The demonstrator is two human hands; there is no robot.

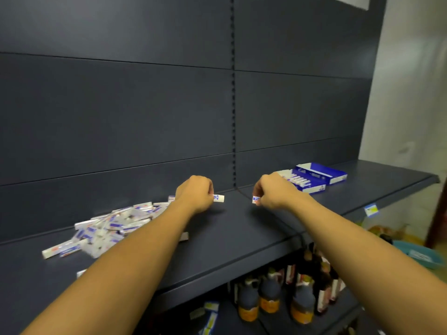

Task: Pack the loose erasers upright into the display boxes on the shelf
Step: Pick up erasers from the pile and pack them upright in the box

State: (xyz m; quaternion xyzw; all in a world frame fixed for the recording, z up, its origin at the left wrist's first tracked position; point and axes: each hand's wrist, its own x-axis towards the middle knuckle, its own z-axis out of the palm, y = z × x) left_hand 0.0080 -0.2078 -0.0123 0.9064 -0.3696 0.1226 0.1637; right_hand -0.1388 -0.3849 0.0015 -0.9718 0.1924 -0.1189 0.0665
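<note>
- I see a dark shelf [229,228] from a head camera, with my 2 bare arms reaching forward over it.
- My left hand [196,194] is curled closed around 1 small white and blue eraser [219,198], whose end pokes out to the right of my fingers.
- My right hand [273,189] pinches a second eraser [256,199], which shows at the left of my fingers.
- Both hands hover just above the shelf, near each other, between the supply and the boxes.
- A loose pile of erasers [108,228] lies on the shelf at my left, beside and partly behind my left forearm.
- 2 blue display boxes [314,177] sit on the shelf at my right, just behind my right hand. The nearer box seems partly filled with upright erasers; the farther one I cannot read.
- I judge this is the carrying step: 2 erasers picked, not yet packed.
- Next, I would swing both hands right to the nearer box, turn each eraser on end, and slot it in beside the row.
</note>
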